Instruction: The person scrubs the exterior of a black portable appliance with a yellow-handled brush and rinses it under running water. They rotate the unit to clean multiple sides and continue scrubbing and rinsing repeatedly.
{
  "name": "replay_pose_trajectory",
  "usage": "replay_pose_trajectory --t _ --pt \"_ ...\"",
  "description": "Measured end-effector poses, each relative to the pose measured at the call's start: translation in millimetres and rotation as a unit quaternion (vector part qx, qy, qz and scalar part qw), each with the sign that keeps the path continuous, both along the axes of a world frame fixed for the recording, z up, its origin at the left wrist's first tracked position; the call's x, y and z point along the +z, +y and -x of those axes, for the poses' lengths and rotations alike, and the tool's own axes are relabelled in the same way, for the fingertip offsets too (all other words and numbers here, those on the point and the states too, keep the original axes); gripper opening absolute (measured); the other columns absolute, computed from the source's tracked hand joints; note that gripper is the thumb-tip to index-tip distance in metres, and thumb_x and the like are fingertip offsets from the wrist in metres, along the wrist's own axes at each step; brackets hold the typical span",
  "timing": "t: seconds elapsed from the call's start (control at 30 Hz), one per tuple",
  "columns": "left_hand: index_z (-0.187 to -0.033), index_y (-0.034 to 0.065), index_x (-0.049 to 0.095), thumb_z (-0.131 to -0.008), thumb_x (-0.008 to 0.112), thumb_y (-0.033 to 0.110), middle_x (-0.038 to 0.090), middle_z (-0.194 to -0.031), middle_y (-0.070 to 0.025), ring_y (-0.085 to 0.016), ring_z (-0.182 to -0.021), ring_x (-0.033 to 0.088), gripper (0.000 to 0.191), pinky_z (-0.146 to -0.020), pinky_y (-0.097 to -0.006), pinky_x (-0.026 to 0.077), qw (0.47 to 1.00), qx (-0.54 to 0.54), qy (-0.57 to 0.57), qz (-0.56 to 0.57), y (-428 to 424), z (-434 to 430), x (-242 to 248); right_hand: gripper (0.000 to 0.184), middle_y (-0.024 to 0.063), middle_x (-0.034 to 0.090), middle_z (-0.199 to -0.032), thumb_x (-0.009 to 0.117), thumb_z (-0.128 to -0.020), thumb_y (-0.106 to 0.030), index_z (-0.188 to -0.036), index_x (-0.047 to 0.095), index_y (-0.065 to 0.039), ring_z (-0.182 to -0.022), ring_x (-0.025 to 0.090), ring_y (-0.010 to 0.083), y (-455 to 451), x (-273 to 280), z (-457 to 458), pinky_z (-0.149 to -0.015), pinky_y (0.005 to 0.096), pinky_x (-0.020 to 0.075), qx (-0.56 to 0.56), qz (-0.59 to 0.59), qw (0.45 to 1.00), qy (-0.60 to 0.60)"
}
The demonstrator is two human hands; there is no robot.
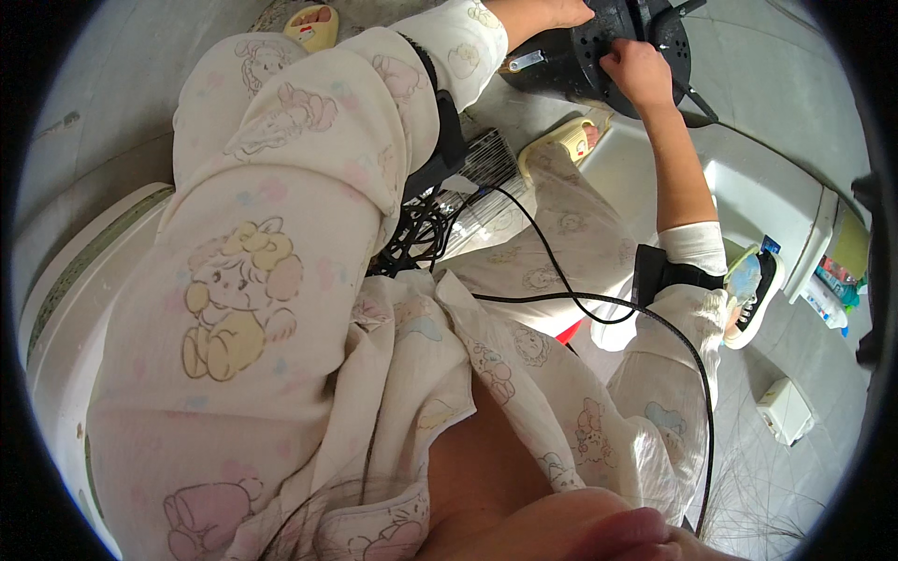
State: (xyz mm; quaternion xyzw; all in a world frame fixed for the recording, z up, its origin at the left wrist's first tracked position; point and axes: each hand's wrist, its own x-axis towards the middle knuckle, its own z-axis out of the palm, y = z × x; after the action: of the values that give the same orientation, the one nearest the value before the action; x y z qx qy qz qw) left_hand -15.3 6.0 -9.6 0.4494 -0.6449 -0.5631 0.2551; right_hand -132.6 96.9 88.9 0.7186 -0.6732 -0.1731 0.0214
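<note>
A black drum-shaped metal vessel (561,77) lies tilted at the top right. Round holes pierce its facing end, and dark legs (694,102) stick out from the edge. A metal latch (526,62) sits on its side. My right hand (640,73) is curled in a fist against the perforated end, gripping it there; the fingertips are hidden. At the upper edge of the picture, my left hand (572,12) rests by the drum's rim, partly cut off, and its fingers are not clear.
A white basin (758,193) stands by my right arm. Black cables (421,238) bunch at my waist, and one loops across my lap. A metal grate (491,161) lies between my feet in yellow slippers (561,144). A sneaker (758,301), bottles (828,301) and a white box (786,410) are at right.
</note>
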Motion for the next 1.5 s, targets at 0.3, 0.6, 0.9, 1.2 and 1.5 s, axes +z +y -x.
replay_pose_trajectory --t 0.3,0.6,0.9,1.2,1.5 --pt "-0.132 0.0121 0.047 -0.075 0.065 0.025 0.056 -0.126 -0.0233 -0.039 -0.117 0.053 0.061 -0.098 -0.0439 0.044 1.0 -0.003 0.01 -0.001 3.2 -3.6 4.1 0.03 0.0172 0.068 -0.08 0.067 -0.075 -0.036 -0.079 0.069 -0.006 -0.078 0.067 0.0347 8.7 -5.6 -1.2 -0.071 0.0437 0.0543 -0.064 0.017 0.997 -0.03" --pt "-0.135 0.013 0.044 -0.077 0.063 0.03 0.055 -0.128 -0.022 -0.038 -0.119 0.052 0.063 -0.1 -0.0432 0.043 0.999 -0.025 -0.043 -0.019 4.1 -9.4 17.6 0.024 0.0174 0.068 -0.083 0.067 -0.074 -0.028 -0.083 0.066 -0.006 -0.08 0.066 0.0355 13.4 -12.6 -3.1 -0.071 0.0446 0.0539 -0.056 0.073 0.996 -0.014" --pt "-0.139 0.0132 0.04 -0.076 0.064 0.034 0.055 -0.128 -0.0221 -0.036 -0.12 0.052 0.07 -0.1 -0.0424 0.043 0.994 -0.056 -0.085 -0.031 3.4 -12.2 26.3 0.026 0.0162 0.065 -0.08 0.066 -0.07 -0.008 -0.093 0.057 -0.003 -0.075 0.064 0.0376 20.0 -22.3 -11.5 -0.068 0.0423 0.0521 -0.082 0.185 0.966 -0.159" --pt "-0.144 0.0135 0.034 -0.076 0.071 0.011 0.063 -0.108 -0.0183 -0.03 -0.09 0.062 0.078 -0.073 -0.0378 0.051 0.98 -0.035 0.108 -0.166 5.0 -3.1 -0.7 0.066 0.0147 0.05 -0.127 0.077 -0.069 -0.042 -0.12 0.055 -0.005 -0.116 0.047 0.0366 47.6 -32.7 5.2 -0.093 0.0494 0.0416 -0.081 0.31 0.937 -0.138" --pt "-0.151 0.0269 0.019 -0.09 0.061 0.017 0.046 -0.06 -0.0009 -0.01 -0.047 0.039 0.074 -0.038 -0.0274 0.031 0.906 -0.101 0.215 -0.349 22.8 -19.2 6.7 0.079 0.0253 0.056 -0.121 0.078 -0.067 -0.034 -0.129 0.049 0.005 -0.111 0.056 0.0364 31.2 -43.2 8.5 -0.096 0.0398 0.0449 -0.217 0.246 0.915 -0.235"
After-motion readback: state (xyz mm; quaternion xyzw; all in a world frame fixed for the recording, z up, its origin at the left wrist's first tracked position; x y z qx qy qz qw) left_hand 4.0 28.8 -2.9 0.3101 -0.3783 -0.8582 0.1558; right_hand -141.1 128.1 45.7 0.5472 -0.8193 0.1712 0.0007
